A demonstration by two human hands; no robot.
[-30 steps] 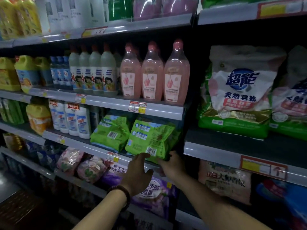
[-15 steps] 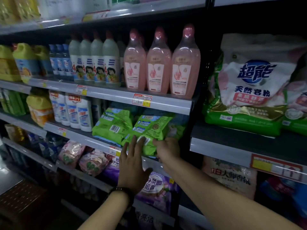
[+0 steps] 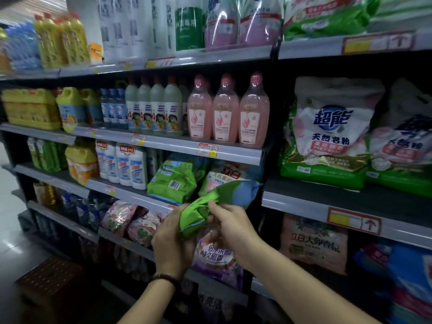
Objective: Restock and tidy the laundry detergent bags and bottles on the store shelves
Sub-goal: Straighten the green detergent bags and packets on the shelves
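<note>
Pulled off the shelf (image 3: 131,195) since the earlier frame, the green detergent bag (image 3: 217,199) is hanging just before it. The left hand (image 3: 174,239) is cupping its lower end, the right hand (image 3: 233,228) pinching its crumpled middle. It is sagging, probably soft and light; holding both ends seems surest.

Shelf gap right of the shelved green bag (image 3: 173,181), with a pink-white bag (image 3: 216,181) filling its back.
</note>
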